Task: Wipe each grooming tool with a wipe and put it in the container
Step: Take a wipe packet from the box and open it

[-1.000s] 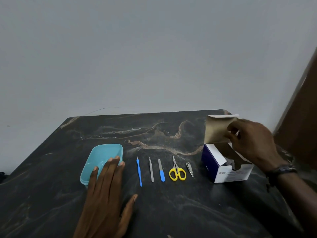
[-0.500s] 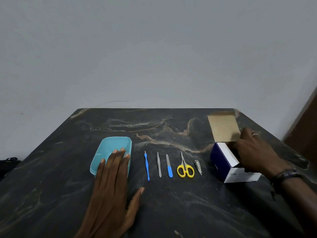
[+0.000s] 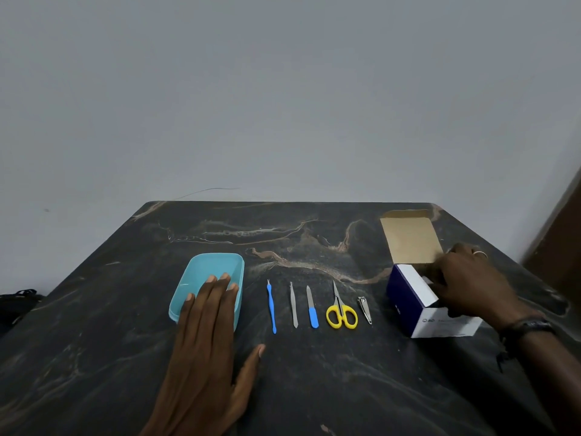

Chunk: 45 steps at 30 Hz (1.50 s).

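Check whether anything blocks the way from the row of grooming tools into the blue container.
Partly. The left hand lies flat on the dark marbled table, its straight fingers over the near right part of the light blue plastic container. The thin blue-handled cuticle tool, nearest of the row, has only bare table between it and the container.

Dark marble table (image 3: 314, 372), lower frame. Left: teal container (image 3: 201, 275) under flat left hand (image 3: 204, 350). Centre row: blue cuticle pusher (image 3: 271, 309), tweezers (image 3: 294, 305), nail file (image 3: 312, 308), yellow scissors (image 3: 341, 313), nail clipper (image 3: 364, 309). Right: open wipe box (image 3: 408, 297), right hand (image 3: 471, 284) reaching inside.
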Each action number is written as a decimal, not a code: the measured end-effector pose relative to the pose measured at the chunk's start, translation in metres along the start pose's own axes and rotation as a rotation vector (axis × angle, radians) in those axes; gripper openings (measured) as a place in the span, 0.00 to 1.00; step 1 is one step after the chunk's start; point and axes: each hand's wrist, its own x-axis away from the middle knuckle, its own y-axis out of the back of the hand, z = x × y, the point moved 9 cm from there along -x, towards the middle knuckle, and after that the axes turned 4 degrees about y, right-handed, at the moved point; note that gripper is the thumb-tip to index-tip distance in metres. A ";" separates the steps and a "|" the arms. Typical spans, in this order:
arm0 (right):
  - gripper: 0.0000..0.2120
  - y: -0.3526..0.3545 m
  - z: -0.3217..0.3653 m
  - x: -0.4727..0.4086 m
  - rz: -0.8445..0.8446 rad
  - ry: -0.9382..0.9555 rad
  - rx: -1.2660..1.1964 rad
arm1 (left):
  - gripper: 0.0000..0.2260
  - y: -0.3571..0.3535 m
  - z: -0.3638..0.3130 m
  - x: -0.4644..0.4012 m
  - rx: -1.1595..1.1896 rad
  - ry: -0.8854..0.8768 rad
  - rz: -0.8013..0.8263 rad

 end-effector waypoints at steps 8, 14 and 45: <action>0.13 0.038 -0.028 -0.004 -0.077 0.091 -0.576 | 0.35 -0.002 0.002 0.000 0.011 0.012 0.003; 0.16 0.008 -0.048 -0.021 0.018 -0.130 -1.280 | 0.36 -0.002 0.003 -0.002 0.034 0.028 -0.004; 0.03 0.085 0.045 0.040 -0.358 0.290 -1.523 | 0.34 0.016 -0.017 -0.010 0.116 -0.049 -0.095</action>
